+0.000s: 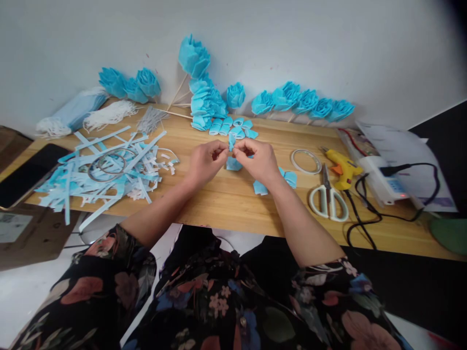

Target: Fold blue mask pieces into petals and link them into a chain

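My left hand (206, 161) and my right hand (257, 159) meet over the wooden table (226, 204), fingertips pinched together on a small blue fabric piece (231, 142) held between them. Under the hands lies another blue piece (233, 164). More cut blue pieces (291, 179) rest by my right wrist. A row of folded blue petals (233, 127) sits just beyond the hands. Finished blue fabric flowers (302, 103) on sticks lean along the wall.
A heap of blue and white strips (109, 167) with wire rings covers the left side. White scissors (327, 199), a tape ring (305, 161), a yellow glue gun (343, 167) and black cables (361, 218) lie at the right. A dark phone (27, 172) rests far left.
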A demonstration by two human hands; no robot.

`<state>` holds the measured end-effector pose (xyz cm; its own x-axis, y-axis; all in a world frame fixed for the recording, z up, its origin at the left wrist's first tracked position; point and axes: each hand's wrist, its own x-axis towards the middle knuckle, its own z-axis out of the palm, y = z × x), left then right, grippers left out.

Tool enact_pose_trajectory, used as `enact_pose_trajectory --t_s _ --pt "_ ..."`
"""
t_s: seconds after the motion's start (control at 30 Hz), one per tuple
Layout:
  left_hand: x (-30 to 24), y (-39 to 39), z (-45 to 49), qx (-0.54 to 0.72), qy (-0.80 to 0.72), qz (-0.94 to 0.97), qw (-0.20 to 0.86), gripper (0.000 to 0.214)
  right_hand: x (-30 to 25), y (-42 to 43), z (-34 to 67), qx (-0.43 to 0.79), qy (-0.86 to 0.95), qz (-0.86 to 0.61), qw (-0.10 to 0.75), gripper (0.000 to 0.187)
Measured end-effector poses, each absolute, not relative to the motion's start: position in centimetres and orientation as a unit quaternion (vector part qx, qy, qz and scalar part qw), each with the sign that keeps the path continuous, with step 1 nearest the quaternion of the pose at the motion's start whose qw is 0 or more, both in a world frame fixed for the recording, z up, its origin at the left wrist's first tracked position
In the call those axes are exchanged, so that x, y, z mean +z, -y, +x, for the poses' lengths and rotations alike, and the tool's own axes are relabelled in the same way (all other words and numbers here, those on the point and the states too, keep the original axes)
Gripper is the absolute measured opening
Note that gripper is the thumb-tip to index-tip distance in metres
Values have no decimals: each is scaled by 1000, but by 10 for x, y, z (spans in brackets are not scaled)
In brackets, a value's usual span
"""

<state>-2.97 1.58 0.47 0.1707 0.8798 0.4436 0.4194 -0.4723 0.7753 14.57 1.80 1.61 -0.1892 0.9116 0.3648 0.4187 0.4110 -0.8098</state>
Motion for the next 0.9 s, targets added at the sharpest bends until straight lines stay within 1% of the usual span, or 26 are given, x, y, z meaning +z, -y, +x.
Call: enact_pose_trajectory --t_s 0.4,0.57,0.7,0.8,0.9 --pt "5 -16 -30 465 -444 722 256 16 14 -20 148 303 707 -467 435 13" --pt "6 -15 -29 468 -438 721 263 16 16 -21 149 345 690 -466 433 15" --pt "7 -18 -31 465 -457 716 248 13 19 -22 150 403 654 -465 440 16" --pt "19 -21 -45 496 -481 687 225 11 19 -24 152 451 608 -463 461 21" --pt "39 -20 -76 534 -504 651 193 14 19 -26 154 480 580 -457 474 24"
